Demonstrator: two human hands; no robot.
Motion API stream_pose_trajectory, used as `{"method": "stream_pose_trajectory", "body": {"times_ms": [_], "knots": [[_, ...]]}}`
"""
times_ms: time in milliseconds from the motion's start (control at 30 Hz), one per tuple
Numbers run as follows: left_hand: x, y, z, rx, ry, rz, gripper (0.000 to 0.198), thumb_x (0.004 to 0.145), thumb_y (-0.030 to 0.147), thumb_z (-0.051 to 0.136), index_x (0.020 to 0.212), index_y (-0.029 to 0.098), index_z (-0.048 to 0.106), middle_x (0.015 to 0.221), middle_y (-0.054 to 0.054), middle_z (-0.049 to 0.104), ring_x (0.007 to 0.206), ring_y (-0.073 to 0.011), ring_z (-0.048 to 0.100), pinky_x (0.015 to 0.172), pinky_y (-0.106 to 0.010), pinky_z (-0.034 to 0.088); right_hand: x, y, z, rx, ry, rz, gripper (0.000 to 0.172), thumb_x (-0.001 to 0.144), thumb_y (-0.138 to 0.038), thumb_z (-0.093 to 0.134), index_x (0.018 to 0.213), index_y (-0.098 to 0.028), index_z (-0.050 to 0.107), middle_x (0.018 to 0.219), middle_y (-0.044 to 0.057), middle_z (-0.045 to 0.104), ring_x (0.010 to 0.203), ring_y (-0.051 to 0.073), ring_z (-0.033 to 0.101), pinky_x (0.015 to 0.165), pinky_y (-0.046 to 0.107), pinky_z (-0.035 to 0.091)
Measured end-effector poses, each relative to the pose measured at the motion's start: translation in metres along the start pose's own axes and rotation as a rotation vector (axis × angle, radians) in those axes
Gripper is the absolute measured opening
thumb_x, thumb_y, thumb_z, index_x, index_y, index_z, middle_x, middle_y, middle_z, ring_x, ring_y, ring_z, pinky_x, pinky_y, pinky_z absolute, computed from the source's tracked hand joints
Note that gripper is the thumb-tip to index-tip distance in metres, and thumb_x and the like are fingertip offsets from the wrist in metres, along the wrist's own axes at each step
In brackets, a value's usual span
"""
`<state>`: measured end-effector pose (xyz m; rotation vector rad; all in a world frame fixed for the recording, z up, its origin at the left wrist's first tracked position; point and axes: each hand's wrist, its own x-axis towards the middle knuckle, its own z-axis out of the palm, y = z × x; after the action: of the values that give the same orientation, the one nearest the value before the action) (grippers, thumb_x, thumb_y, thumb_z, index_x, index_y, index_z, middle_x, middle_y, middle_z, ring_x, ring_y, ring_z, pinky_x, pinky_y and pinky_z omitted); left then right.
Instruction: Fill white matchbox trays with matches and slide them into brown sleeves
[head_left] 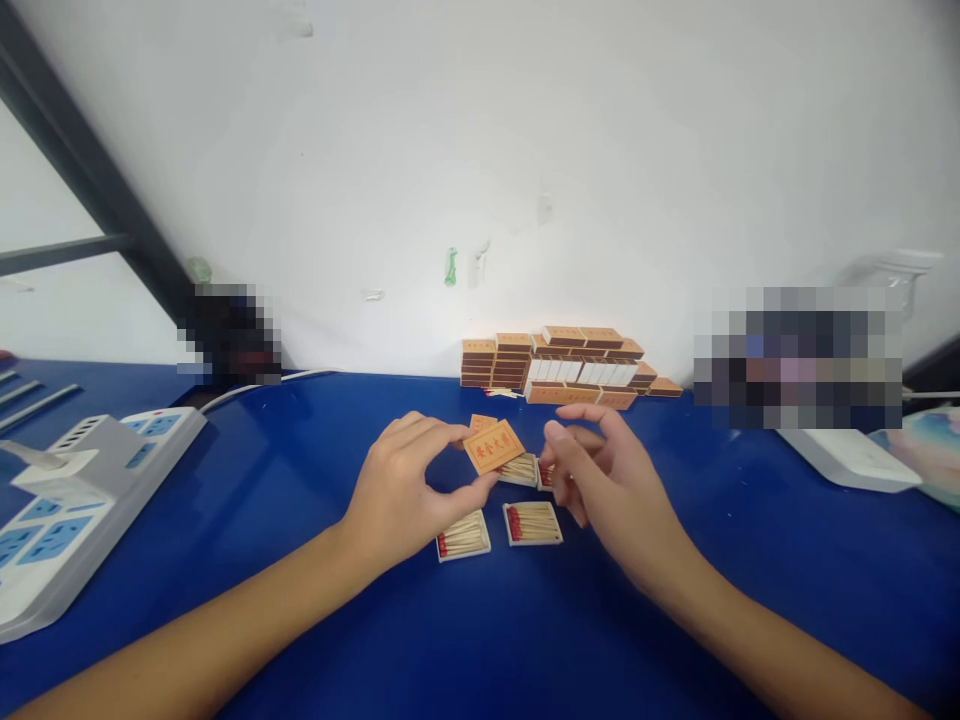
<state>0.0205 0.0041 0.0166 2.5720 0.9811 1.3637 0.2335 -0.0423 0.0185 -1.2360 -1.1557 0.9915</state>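
Observation:
My left hand [401,490] pinches an orange matchbox sleeve [493,446] between thumb and fingers, holding it a little above the blue table [300,480]. My right hand [592,475] hovers just right of it, fingers loosely curled and apart, with nothing seen in it. Below the hands lie two open white trays of red-tipped matches [463,535] [532,523]. Two more trays [520,468] [545,474] sit between the hands, partly hidden. Another orange sleeve [482,422] lies flat behind the held one.
A stack of several matchboxes [562,365] stands against the white wall. A white power strip [67,500] with blue sockets lies at the left. At the right edge lie a white flat object [847,458] and a coloured sheet [930,450]. Blurred patches cover two areas at the back.

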Motion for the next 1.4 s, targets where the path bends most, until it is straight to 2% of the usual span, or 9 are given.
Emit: {"method": "stream_pose_trajectory", "body": {"times_ms": [133,300,433,600,733,800,1133,1267,1400], "knots": [[0.002,0.002,-0.001,-0.009,0.018,0.009,0.028,0.083,0.029,0.084,0.106,0.018,0.073,0.097,-0.005,0.079,0.083,-0.0212,0.068,0.078,-0.04,0.055,-0.002,-0.005,0.002,-0.019,-0.229,0.131,0.052,0.089,-0.071,0.066,0.107,-0.023,0.058,0.063,-0.006,0.055,0.043,0.01,0.047,0.032,0.02,0.035],[0.002,0.004,-0.002,-0.025,0.028,0.011,0.029,0.084,0.029,0.086,0.109,0.019,0.074,0.099,-0.005,0.08,0.085,-0.0208,0.07,0.08,-0.039,0.056,-0.002,-0.006,0.001,0.023,-0.098,0.143,0.052,0.089,-0.069,0.067,0.112,-0.023,0.058,0.063,-0.008,0.051,0.043,0.008,0.043,0.033,0.017,0.033],[0.002,0.006,-0.002,-0.06,0.04,0.008,0.03,0.085,0.029,0.086,0.111,0.019,0.075,0.097,-0.004,0.08,0.082,-0.0192,0.068,0.078,-0.038,0.056,-0.004,-0.008,-0.001,0.026,-0.305,0.189,0.05,0.094,-0.069,0.062,0.114,-0.024,0.059,0.059,-0.009,0.047,0.039,0.008,0.041,0.031,0.018,0.032],[0.002,0.005,-0.001,-0.075,0.042,-0.008,0.033,0.084,0.031,0.087,0.113,0.021,0.075,0.1,-0.004,0.08,0.084,-0.0192,0.068,0.079,-0.037,0.057,-0.003,-0.013,-0.004,0.053,-0.142,0.176,0.047,0.091,-0.066,0.067,0.107,-0.023,0.06,0.062,-0.009,0.048,0.042,0.007,0.041,0.032,0.016,0.032],[0.0,0.004,0.001,-0.088,0.022,0.029,0.033,0.084,0.032,0.086,0.113,0.02,0.075,0.096,-0.005,0.08,0.081,-0.0211,0.069,0.076,-0.039,0.058,-0.004,-0.014,-0.003,-0.003,-0.366,0.222,0.045,0.091,-0.066,0.067,0.097,-0.022,0.061,0.056,-0.009,0.046,0.04,0.008,0.04,0.032,0.017,0.033],[-0.002,0.003,0.001,-0.088,0.022,0.041,0.036,0.084,0.034,0.087,0.113,0.018,0.075,0.093,-0.007,0.079,0.08,-0.0222,0.069,0.074,-0.04,0.058,-0.004,-0.013,-0.004,-0.032,-0.378,0.21,0.045,0.091,-0.066,0.068,0.095,-0.021,0.063,0.054,-0.009,0.044,0.039,0.007,0.037,0.032,0.017,0.033],[0.001,0.004,-0.002,-0.065,0.024,-0.018,0.032,0.088,0.035,0.084,0.116,0.022,0.076,0.098,-0.003,0.08,0.084,-0.0194,0.07,0.077,-0.036,0.058,0.022,-0.012,-0.032,-0.125,-0.077,0.03,0.044,0.089,-0.062,0.07,0.077,-0.022,0.056,0.056,-0.006,0.048,0.044,0.01,0.045,0.038,0.022,0.035],[0.006,-0.01,-0.007,0.038,0.023,-0.047,0.031,0.091,0.041,0.079,0.116,0.022,0.075,0.099,-0.004,0.08,0.086,-0.0214,0.07,0.078,-0.038,0.058,0.054,-0.008,-0.074,-0.468,0.289,-0.155,0.037,0.097,-0.057,0.055,0.081,-0.024,0.055,0.061,-0.002,0.053,0.051,0.014,0.052,0.046,0.027,0.043],[0.009,-0.029,-0.009,0.158,-0.088,-0.075,0.041,0.09,0.045,0.079,0.122,0.02,0.07,0.1,-0.005,0.079,0.09,-0.0246,0.071,0.084,-0.044,0.058,0.09,0.006,-0.131,-0.697,0.562,-0.177,0.031,0.099,-0.044,0.041,0.099,-0.017,0.057,0.065,0.006,0.058,0.052,0.02,0.054,0.05,0.034,0.042]]}}
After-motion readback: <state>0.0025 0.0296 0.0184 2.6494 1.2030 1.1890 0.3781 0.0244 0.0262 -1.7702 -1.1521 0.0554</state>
